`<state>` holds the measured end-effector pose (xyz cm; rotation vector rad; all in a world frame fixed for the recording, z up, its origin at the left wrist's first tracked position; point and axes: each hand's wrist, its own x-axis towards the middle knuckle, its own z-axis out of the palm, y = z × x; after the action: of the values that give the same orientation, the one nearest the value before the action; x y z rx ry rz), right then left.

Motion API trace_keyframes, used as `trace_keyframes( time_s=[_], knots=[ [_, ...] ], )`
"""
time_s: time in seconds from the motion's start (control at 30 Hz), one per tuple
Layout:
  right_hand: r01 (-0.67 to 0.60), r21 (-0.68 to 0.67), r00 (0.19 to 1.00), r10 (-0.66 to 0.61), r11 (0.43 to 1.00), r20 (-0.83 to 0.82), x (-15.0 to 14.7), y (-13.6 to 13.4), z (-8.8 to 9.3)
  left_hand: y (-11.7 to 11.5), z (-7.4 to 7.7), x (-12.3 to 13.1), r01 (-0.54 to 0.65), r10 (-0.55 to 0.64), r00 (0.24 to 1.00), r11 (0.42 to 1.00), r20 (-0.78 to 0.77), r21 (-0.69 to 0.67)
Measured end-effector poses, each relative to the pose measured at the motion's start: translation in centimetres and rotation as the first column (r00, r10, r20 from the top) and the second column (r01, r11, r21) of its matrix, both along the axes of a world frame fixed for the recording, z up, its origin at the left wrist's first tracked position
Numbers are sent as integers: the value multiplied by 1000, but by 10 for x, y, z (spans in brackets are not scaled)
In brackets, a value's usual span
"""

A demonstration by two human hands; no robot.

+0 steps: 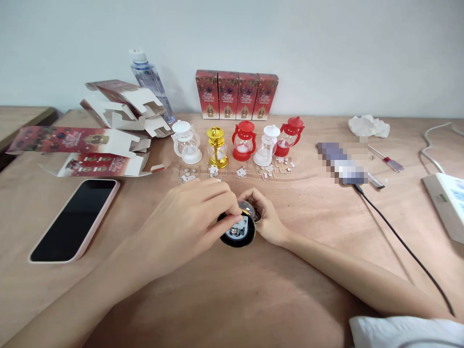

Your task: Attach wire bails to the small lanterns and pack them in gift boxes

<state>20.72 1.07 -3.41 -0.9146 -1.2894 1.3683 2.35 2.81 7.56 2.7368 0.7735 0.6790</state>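
Note:
My right hand grips a small black lantern with gold trim, tilted so that its underside faces me. A pale battery compartment with metal contacts shows in the base. My left hand is closed over the base, thumb and fingertips pinched at the compartment; whatever lies between them is too small to make out. Beyond my hands stand several small lanterns: a white one, a gold one, a red one, another white one and another red one. Wire handles and button cells lie before them.
Red gift boxes line the wall. Opened packaging, a water bottle and a phone are at left. At right are a blurred-out device on a black cable, a screwdriver, crumpled tissue and a white box.

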Motion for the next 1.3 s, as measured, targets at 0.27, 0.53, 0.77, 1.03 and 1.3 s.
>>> trace_keyframes(
  time_s=[0.27, 0.53, 0.77, 1.03, 1.3],
  knots=[
    [-16, -12, 1000, 16, 1000, 17, 1, 0, 0, 1, 0, -1, -77, 74, 997, 985, -29, -151],
    [18, -4, 999, -17, 1000, 40, -1, 0, 1, 1, -2, -1, -52, 46, 998, 988, -44, -145],
    [-12, 16, 999, 11, 1000, 45, 0, -1, 0, 0, -2, -1, -49, 42, 997, 991, -58, -127],
    [-8, 21, 997, 7, 1000, 70, 0, -1, 0, 0, -1, 0, -50, 43, 997, 991, -61, -126],
    [-2, 17, 997, 1, 1000, 71, 0, 0, 0, 1, -3, 2, -104, 96, 994, 980, -59, -169]
  ],
)
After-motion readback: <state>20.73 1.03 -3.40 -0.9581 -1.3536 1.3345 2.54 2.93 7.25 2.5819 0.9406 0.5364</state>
